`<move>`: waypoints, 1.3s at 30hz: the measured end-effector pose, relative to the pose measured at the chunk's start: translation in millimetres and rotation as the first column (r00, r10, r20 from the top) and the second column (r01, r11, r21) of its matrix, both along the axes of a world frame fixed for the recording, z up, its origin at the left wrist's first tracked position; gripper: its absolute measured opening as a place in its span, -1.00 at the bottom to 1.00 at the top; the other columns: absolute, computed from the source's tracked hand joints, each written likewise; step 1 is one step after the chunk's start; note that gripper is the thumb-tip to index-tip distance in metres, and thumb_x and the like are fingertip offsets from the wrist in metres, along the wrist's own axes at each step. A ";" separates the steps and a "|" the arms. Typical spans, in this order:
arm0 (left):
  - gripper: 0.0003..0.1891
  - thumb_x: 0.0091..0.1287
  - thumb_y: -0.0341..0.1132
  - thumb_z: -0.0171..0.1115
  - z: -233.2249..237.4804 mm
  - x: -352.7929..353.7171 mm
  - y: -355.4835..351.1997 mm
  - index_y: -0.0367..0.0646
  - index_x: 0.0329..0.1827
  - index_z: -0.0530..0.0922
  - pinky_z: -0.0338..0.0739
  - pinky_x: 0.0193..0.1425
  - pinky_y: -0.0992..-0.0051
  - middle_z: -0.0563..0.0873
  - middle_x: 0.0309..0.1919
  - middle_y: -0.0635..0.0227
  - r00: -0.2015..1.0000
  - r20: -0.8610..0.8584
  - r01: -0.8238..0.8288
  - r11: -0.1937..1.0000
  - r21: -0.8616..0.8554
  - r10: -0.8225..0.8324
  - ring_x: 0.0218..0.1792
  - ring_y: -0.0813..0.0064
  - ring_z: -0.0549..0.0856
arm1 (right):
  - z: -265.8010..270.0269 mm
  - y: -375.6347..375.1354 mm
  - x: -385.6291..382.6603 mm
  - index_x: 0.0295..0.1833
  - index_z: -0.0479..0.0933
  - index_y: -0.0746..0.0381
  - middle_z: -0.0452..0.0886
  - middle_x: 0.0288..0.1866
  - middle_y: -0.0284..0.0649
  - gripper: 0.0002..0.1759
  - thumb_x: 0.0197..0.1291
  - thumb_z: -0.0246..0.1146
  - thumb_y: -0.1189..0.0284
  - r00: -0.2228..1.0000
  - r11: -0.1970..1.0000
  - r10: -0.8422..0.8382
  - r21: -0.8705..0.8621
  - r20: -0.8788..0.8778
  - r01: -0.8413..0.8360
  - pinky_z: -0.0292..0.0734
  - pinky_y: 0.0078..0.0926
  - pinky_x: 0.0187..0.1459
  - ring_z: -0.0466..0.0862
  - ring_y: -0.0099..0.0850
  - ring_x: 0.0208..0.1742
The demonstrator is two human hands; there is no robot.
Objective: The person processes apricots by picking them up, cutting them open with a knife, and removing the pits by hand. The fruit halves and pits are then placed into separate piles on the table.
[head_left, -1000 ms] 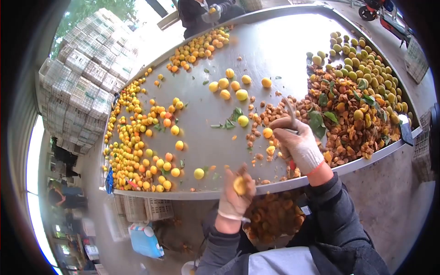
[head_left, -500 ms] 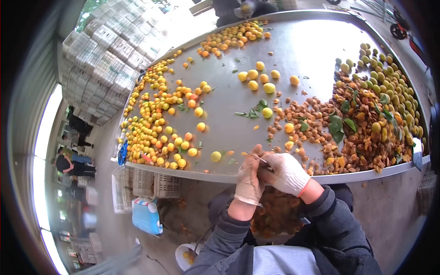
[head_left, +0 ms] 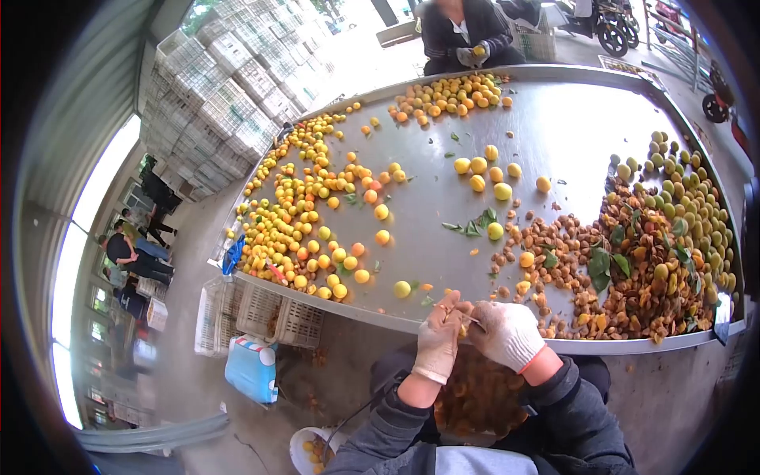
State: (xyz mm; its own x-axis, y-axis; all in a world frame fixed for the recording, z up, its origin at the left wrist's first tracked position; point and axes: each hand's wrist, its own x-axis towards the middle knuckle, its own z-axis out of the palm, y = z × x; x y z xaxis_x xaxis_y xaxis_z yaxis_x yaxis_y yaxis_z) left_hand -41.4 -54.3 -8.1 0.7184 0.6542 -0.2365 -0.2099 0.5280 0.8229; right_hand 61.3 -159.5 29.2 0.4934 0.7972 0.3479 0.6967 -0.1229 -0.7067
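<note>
Pinched a mostly hidden yellow fruit [head_left: 463, 332] in the fingers of the left hand [head_left: 438, 340] by the near edge of the surface [head_left: 419, 257], seemingly for steadiness; gripped a thin metal tool [head_left: 475, 321] in the right hand's [head_left: 507, 334] curled fingers, apparently for control.

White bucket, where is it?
The white bucket is at the head view's bottom, left of centre, beside the left sleeve, below and right of the blue item.

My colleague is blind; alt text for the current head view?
A gloved right hand holds a thin tool beside the gloved left hand by a metal table. Yellow-orange fruit lies left, brown pits and green fruit right.
</note>
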 end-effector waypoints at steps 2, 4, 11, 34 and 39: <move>-0.55 0.35 -0.54 0.14 -3.2 -9.8 0.2 -0.34 0.31 0.37 0.50 -0.08 0.70 0.62 0.00 0.27 1.000 -0.017 0.021 0.998 0.066 -0.020 -0.19 0.68 0.58 | -7.2 0.1 9.4 -0.28 0.63 0.24 0.64 -0.45 -0.02 -0.87 0.02 0.31 0.48 0.997 0.987 -0.073 -0.148 -0.015 0.070 0.58 -0.32 -0.36 0.67 -0.09 -0.43; -0.55 0.35 -0.52 0.15 1.3 -23.3 -10.3 -0.31 0.31 0.39 0.50 -0.11 0.70 0.63 0.01 0.28 0.976 -0.193 0.123 0.983 0.133 -0.096 -0.22 0.70 0.57 | -13.8 0.0 19.7 -0.37 0.57 0.29 0.58 -0.58 -0.29 -0.93 0.09 0.29 0.51 0.868 0.973 -0.080 0.150 -0.489 0.174 0.49 -0.51 -0.51 0.60 -0.50 -0.56; -0.55 0.33 -0.37 0.27 52.9 -34.8 -27.7 -0.14 0.29 0.46 0.51 -0.19 0.70 0.66 0.05 0.28 0.795 -0.556 0.599 0.462 0.655 -0.242 -0.11 0.63 0.66 | 8.5 -23.1 65.9 -0.21 0.51 0.25 0.40 -0.72 -0.39 -0.82 0.17 0.29 0.38 0.310 0.911 -0.085 0.052 -0.947 0.409 0.19 -0.62 -0.75 0.33 -0.59 -0.82; -0.68 0.30 -0.27 0.16 -68.7 293.3 171.7 -0.03 0.11 0.57 0.49 0.22 0.33 0.59 0.13 0.20 0.693 -0.569 0.572 0.142 0.808 0.443 0.14 0.16 0.58 | 46.9 -69.4 62.3 0.04 0.46 0.25 0.15 -0.69 -0.49 -0.74 0.39 0.09 0.32 0.124 0.784 0.172 0.212 -0.977 0.583 -0.03 -0.66 -0.75 0.09 -0.67 -0.78; -0.73 0.20 -0.25 0.31 -36.0 283.4 153.4 -0.05 -0.05 0.57 0.52 0.18 0.30 0.59 0.03 0.20 0.586 -0.666 0.729 0.060 0.682 0.462 0.10 0.16 0.61 | 50.5 -66.0 61.7 0.07 0.45 0.30 0.25 -0.70 -0.46 -0.71 0.37 0.10 0.34 0.191 0.813 0.092 0.184 -0.977 0.553 0.02 -0.67 -0.74 0.15 -0.66 -0.79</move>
State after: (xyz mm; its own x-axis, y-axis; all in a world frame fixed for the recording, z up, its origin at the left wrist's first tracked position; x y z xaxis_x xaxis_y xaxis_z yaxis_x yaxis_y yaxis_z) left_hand 242.0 99.1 -44.1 0.8136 0.5801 0.0387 0.5539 -0.7936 0.2519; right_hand 123.0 -225.5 79.7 0.8169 0.4933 -0.2990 -0.5083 0.3708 -0.7773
